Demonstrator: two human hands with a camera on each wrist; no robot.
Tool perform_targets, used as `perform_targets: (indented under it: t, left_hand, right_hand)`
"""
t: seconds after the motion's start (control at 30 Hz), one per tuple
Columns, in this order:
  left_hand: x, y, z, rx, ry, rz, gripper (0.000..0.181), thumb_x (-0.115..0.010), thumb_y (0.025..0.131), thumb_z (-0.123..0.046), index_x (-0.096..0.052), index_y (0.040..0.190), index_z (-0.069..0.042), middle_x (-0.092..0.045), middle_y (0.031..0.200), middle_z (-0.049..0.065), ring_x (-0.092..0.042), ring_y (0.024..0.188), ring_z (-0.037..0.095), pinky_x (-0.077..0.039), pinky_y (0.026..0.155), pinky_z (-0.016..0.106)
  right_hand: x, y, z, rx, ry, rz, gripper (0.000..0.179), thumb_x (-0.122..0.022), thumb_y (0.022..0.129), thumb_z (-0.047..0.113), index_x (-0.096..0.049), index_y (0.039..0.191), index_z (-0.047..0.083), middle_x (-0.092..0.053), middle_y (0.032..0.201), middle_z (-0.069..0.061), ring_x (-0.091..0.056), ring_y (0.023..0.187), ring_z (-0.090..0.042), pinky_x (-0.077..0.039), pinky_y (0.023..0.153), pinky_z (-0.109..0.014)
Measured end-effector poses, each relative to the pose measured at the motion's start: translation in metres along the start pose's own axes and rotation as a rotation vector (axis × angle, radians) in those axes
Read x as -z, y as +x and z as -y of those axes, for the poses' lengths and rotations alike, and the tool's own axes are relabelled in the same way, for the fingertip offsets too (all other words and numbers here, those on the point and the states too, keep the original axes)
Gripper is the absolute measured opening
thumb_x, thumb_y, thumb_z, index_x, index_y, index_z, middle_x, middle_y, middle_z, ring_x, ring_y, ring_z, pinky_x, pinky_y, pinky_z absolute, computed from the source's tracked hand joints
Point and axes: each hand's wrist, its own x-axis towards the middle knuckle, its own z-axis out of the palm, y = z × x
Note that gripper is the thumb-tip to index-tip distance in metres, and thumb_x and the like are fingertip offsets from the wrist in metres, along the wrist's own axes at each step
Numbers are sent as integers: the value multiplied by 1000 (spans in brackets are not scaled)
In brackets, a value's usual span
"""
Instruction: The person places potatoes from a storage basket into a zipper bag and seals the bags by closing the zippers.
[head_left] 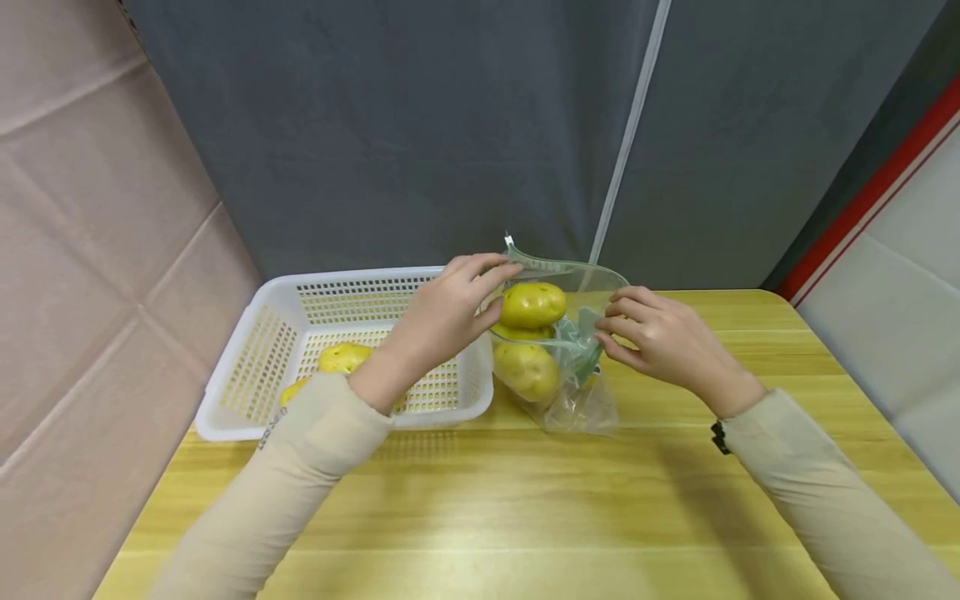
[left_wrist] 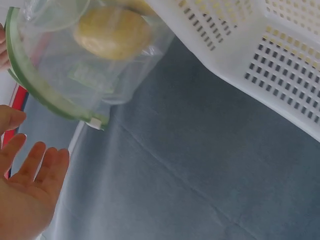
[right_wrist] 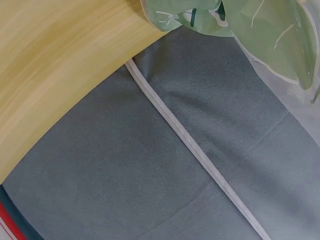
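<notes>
A clear zip bag (head_left: 577,412) with a green zip edge stands mouth-up on the table, holding several yellow potatoes (head_left: 534,305). My right hand (head_left: 667,342) grips the bag's right rim between curled fingers and thumb. At the left side of the mouth is my left hand (head_left: 453,312), its fingers spread. The left wrist view shows this left hand (left_wrist: 32,185) just apart from the zip edge, near the white slider (left_wrist: 95,123). Green printing on the bag (right_wrist: 270,35) fills the top of the right wrist view, where the right hand is out of sight.
A white plastic basket (head_left: 483,392) with slotted walls stands left of the bag, close beside it. More potatoes (head_left: 343,357) lie inside, partly hidden behind the left forearm. A grey curtain (head_left: 420,150) hangs behind the wooden table (head_left: 480,508).
</notes>
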Motion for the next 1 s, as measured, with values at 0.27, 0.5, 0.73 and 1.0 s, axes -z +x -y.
perform_targets:
  t: [0.27,0.5,0.73,1.0]
  left_hand:
    - [14,-7,17,204,-4,158,43,-60,91,-14,-54,134,-11,-55,134,9,-57,117,29,-55,63,35]
    - [24,-16,27,276,-10,307,44,-59,91,-14,-54,134,-10,-55,134,10,-56,118,31,-55,81,40]
    - [23,-34,38,260,-8,405,55,-62,88,-11,-46,142,-14,-53,138,11,-52,126,33,-51,94,48]
    - [22,-57,50,265,21,477,59,-66,87,-13,-45,142,-13,-51,141,13,-49,129,36,-48,100,52]
  right_hand:
    - [-1,-1,-1,4,4,-9,54,-35,103,35,-74,83,3,-69,81,-11,-62,83,-26,-57,69,-39]
    - [-1,-1,-1,4,5,-15,54,-35,103,35,-74,83,3,-68,81,-11,-62,83,-26,-57,68,-38]
    - [-1,-1,0,3,6,-17,54,-35,103,35,-74,82,4,-68,81,-11,-62,83,-26,-57,67,-38]
    - [-2,-1,1,3,7,-22,53,-36,102,34,-74,82,4,-69,81,-12,-62,83,-26,-57,68,-39]
